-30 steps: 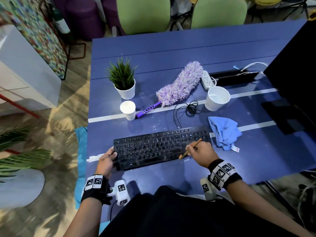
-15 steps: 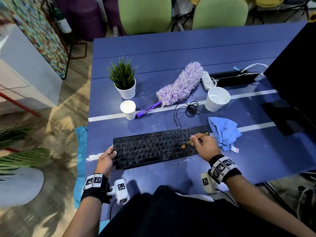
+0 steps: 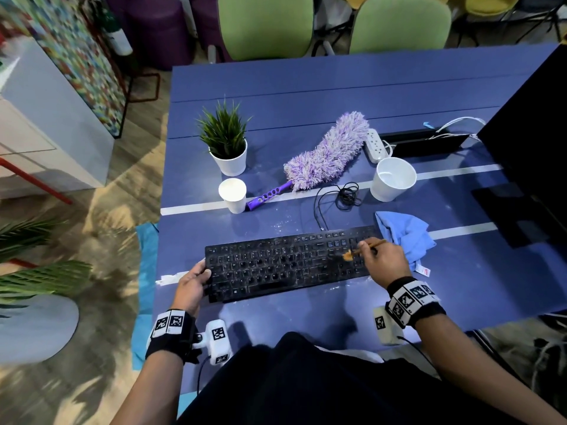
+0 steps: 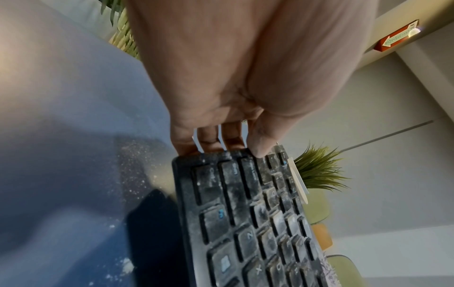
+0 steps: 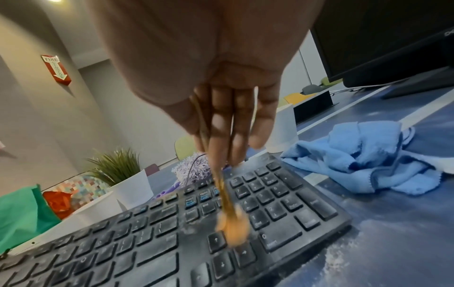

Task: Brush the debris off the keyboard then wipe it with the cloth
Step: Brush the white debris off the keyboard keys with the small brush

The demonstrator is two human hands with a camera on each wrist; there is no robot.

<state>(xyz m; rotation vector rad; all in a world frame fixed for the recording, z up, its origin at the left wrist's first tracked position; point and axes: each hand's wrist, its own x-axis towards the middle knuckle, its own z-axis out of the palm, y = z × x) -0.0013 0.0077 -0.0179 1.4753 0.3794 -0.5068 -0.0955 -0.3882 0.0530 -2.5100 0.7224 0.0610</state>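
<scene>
left hand point(image 3: 191, 283): fingers clasped on an edge | right hand point(image 3: 385, 261): fingers pinched, wrist raised

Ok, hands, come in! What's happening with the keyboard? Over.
Left hand grips keyboard end. Right hand pinches brush, bristles on keys by the numpad. Keys dusty; cloth untouched, beside the keyboard. Nothing in the way.

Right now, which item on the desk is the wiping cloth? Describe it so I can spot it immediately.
Start at the black keyboard on the blue table. Just off its right end, beyond the right hand, lies the cloth. It is the only soft, crumpled, light-blue thing there; the white cup behind it is rigid.
</scene>
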